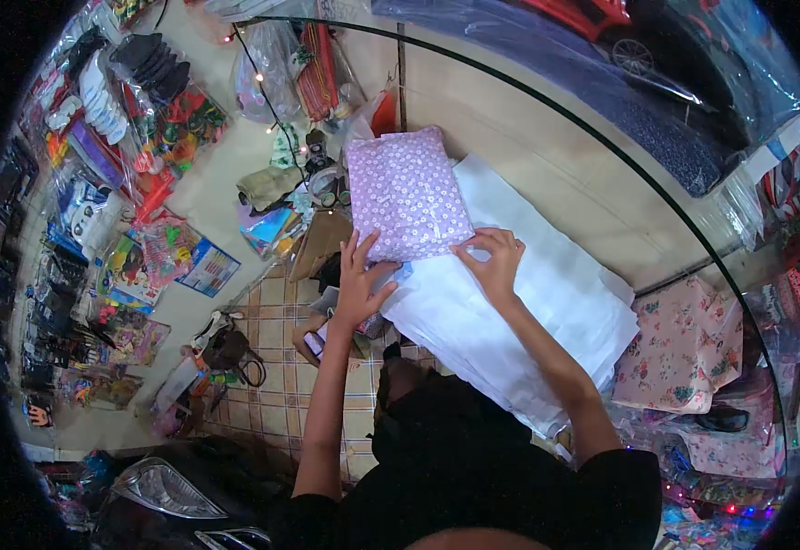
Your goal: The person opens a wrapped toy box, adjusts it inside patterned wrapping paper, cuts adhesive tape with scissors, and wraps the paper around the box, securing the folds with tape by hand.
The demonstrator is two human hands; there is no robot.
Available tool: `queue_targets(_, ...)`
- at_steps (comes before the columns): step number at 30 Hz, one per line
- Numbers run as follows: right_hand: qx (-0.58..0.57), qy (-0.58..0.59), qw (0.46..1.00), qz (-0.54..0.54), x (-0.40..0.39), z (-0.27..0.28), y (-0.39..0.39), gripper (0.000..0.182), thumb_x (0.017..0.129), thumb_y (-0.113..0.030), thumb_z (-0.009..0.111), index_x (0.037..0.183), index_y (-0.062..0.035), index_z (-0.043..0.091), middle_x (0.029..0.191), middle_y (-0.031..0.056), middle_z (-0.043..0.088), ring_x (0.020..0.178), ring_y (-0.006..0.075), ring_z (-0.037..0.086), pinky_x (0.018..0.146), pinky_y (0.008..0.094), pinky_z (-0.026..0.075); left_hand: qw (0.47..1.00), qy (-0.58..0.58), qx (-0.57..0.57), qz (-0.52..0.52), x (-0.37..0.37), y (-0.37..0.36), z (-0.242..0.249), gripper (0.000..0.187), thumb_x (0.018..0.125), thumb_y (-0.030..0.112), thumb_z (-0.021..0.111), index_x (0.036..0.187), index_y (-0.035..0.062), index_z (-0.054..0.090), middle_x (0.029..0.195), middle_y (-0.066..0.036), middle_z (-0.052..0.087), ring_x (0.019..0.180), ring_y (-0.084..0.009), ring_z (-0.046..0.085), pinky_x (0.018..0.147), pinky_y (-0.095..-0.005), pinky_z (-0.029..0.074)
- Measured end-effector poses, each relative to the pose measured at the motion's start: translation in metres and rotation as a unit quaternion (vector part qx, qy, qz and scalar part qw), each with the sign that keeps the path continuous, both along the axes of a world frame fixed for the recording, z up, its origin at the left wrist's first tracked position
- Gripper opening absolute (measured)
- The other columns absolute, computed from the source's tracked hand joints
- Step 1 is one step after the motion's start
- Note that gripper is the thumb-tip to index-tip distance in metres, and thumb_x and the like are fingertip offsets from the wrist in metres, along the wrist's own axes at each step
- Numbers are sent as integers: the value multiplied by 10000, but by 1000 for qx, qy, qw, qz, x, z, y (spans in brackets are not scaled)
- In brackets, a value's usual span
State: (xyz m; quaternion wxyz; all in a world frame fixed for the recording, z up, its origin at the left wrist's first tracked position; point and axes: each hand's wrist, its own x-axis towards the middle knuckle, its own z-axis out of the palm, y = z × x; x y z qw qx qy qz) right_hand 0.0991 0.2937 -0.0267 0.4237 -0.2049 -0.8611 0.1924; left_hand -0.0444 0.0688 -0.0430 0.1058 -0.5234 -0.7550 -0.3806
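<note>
A flat package [409, 188] wrapped in purple paper with small white flowers lies on the counter in front of me. My left hand [361, 282] is at its near left corner, fingers stretched out and apart, with the fingertips touching the edge. At the near right corner, my right hand [496, 261] has its thumb and fingers curled together in a pinch on the wrapping. A stack of white paper sheets [528, 293] lies under and to the right of the package. My right forearm passes over these sheets.
A dark glass edge [592, 115] curves along the far side. Pink flowered paper [679, 344] is at the right, below a boxed toy car [634, 55]. Bagged goods [180, 115] hang at the left. A tape dispenser-like dark item [327, 188] sits beside the package.
</note>
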Motion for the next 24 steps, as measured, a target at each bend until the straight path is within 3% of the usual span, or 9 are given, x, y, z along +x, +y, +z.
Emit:
queue_targets(5, 5, -29, 1000, 4, 4, 0, 1, 206, 642, -298, 831, 707, -168, 685, 831, -12, 682, 821, 158, 582, 810, 367, 285, 1000, 7, 3, 0, -1, 0, -3, 355, 821, 457, 603, 984, 172, 738, 1479, -88, 332, 1392, -412, 180, 1115, -615, 128)
queue_targets(8, -69, -62, 995, -35, 6, 14, -2, 306, 638, -279, 851, 807, -111, 659, 846, 32, 683, 759, 193, 595, 780, 387, 359, 1000, -4, 14, -7, -1, 0, -1, 358, 820, 458, 601, 986, 172, 738, 1476, -93, 336, 1386, -417, 188, 1119, -598, 144)
queue_targets(11, -167, 22, 985, 32, 1, -2, 14, 409, 629, -224, 873, 895, -58, 611, 840, 74, 678, 773, 217, 635, 739, 358, 461, 1000, -13, 22, -12, -2, 1, -3, 361, 822, 459, 595, 988, 171, 738, 1470, -97, 346, 1382, -419, 196, 1124, -582, 150)
queue_targets(14, -146, 69, 983, 87, -4, 7, 21, 441, 627, -148, 877, 933, -24, 585, 845, 97, 672, 819, 214, 672, 716, 309, 519, 1000, -7, 18, -10, -4, 0, -4, 361, 824, 459, 590, 987, 172, 738, 1466, -97, 355, 1378, -420, 204, 1124, -581, 151)
queue_targets(15, -229, 13, 963, 142, -3, 6, 29, 382, 668, -114, 848, 943, -7, 604, 850, 94, 692, 837, 178, 684, 771, 285, 515, 1000, -8, 19, -9, -4, 0, -5, 362, 824, 459, 589, 986, 171, 738, 1466, -97, 356, 1377, -420, 206, 1125, -579, 148)
queue_targets(18, -280, -57, 940, 188, -3, 2, 39, 340, 709, -95, 816, 969, 8, 622, 841, 97, 710, 799, 165, 688, 759, 277, 518, 1000, -14, 17, -11, -4, 1, -6, 365, 825, 459, 586, 980, 167, 740, 1465, -95, 360, 1377, -417, 211, 1127, -580, 139)
queue_targets(21, -306, -75, 927, 202, -3, 5, 38, 284, 759, -19, 758, 998, 31, 613, 799, 58, 690, 790, 86, 643, 786, 260, 506, 1000, -16, 15, -11, -4, -2, -2, 368, 825, 461, 586, 970, 161, 744, 1467, -92, 361, 1383, -406, 210, 1126, -589, 123)
queue_targets(24, -310, -70, 912, 258, 0, 7, 48, 236, 782, 33, 692, 1006, 33, 618, 865, 94, 696, 811, 128, 655, 798, 261, 505, 1000, -10, 8, -4, -3, -2, 1, 359, 819, 455, 601, 950, 155, 748, 1471, -86, 362, 1392, -394, 204, 1125, -598, 102)
